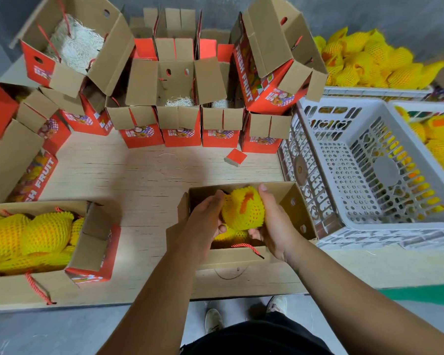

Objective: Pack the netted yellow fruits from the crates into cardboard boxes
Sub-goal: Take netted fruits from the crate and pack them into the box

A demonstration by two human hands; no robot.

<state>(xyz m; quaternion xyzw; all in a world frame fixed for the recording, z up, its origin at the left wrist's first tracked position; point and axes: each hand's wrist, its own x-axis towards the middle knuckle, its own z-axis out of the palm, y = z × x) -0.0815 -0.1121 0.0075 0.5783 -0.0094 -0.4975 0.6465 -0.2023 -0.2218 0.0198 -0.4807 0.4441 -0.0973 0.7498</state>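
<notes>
Netted fruit (pixel 242 210) gripped by left hand (pixel 207 218) and right hand (pixel 274 221); red boxes (pixel 251 80) read "FRESH FRUIT".

Yellow-netted fruit (pixel 242 210), red printed boxes (pixel 182 133), white lattice crate (pixel 364 175)

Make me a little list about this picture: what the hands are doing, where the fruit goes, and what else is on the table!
left hand: holds the left side of the netted fruit
right hand: holds its right side
netted fruit: yellow, over the open box
open box: in front of the person, more yellow fruit inside
full box: on the left, packed with netted fruit
white crate: on the right, nearest section empty
empty boxes: row at the back, flaps open
</notes>
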